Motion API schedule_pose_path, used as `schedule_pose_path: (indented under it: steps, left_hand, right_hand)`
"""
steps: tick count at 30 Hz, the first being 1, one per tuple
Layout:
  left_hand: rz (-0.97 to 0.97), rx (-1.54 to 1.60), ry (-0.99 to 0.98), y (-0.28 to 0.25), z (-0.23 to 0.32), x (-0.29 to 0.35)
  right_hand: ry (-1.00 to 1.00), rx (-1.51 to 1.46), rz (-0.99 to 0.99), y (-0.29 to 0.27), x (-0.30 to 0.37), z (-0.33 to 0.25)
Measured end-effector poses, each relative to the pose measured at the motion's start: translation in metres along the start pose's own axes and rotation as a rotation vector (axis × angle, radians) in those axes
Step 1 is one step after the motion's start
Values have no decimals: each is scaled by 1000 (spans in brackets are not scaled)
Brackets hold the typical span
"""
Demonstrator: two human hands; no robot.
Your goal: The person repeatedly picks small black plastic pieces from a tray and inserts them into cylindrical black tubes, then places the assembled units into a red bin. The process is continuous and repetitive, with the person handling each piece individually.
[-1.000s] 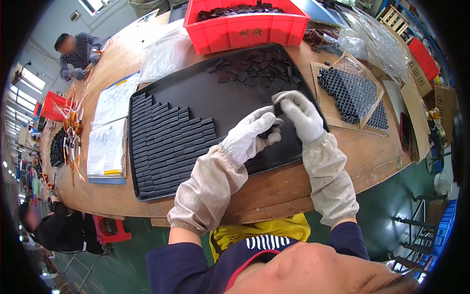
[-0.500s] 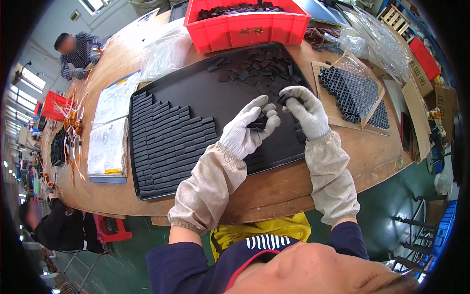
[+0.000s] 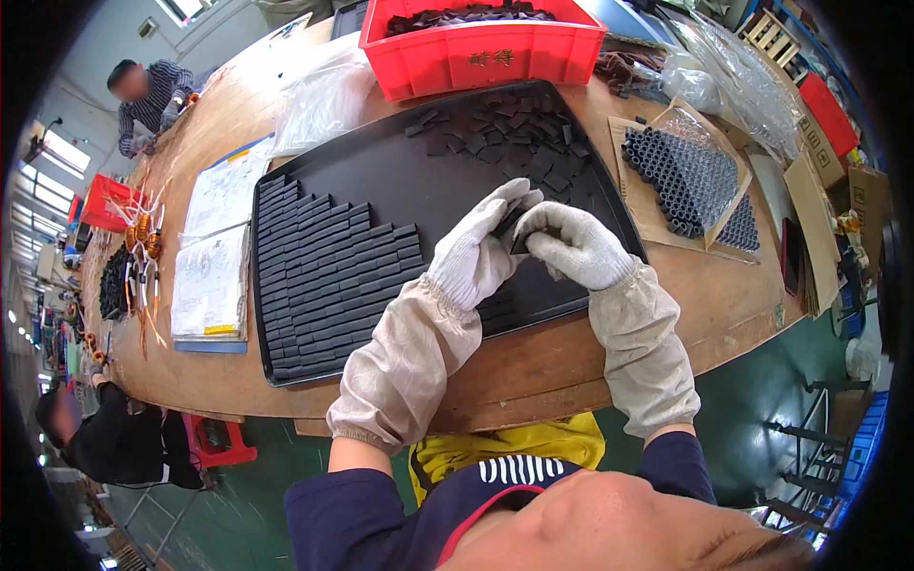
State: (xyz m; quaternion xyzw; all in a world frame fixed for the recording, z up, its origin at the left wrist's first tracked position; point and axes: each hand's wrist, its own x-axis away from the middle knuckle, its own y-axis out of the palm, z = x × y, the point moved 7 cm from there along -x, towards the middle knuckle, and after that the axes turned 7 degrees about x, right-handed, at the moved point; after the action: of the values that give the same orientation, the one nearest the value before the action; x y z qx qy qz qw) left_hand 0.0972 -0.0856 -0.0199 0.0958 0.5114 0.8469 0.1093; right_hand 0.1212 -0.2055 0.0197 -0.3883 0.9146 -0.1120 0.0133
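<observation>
Both my hands wear white gloves and meet over the right half of a black tray (image 3: 376, 167). My left hand (image 3: 476, 252) is curled around some small black rectangular pieces (image 3: 507, 224), partly hidden by its fingers. Against it, my right hand (image 3: 576, 246) is closed, with the dark edge of a black piece between its fingertips. Neat stepped rows of black pieces (image 3: 328, 285) fill the tray's left side. Loose black pieces (image 3: 528, 128) lie scattered toward its far right corner.
Beyond the tray stands a red bin (image 3: 486, 67) of black pieces. Clear plastic bags (image 3: 324, 100) and an open document folder (image 3: 209, 276) lie to the left. At right is a wrapped block of black tubes (image 3: 681, 181). Two other people sit farther left.
My right hand has moved left and closer to me, from beside the loose pieces to my left hand. My left hand's fingers have turned upward and closed more around the pieces.
</observation>
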Motion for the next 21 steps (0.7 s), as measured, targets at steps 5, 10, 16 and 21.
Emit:
schedule_pose_path:
  steps: [5, 10, 16, 21]
  left_hand:
    - [30, -25, 60, -5, 0, -2]
    - [90, -115, 27, -5, -3, -1]
    - [164, -94, 65, -17, 1, -1]
    - [197, 58, 141, -32, 6, -5]
  right_hand:
    - [15, 40, 5, 0, 1, -1]
    - [-98, 190, 127, 0, -4, 1]
    - [-139, 407, 197, 1, -3, -6]
    - [-228, 301, 335, -8, -3, 0]
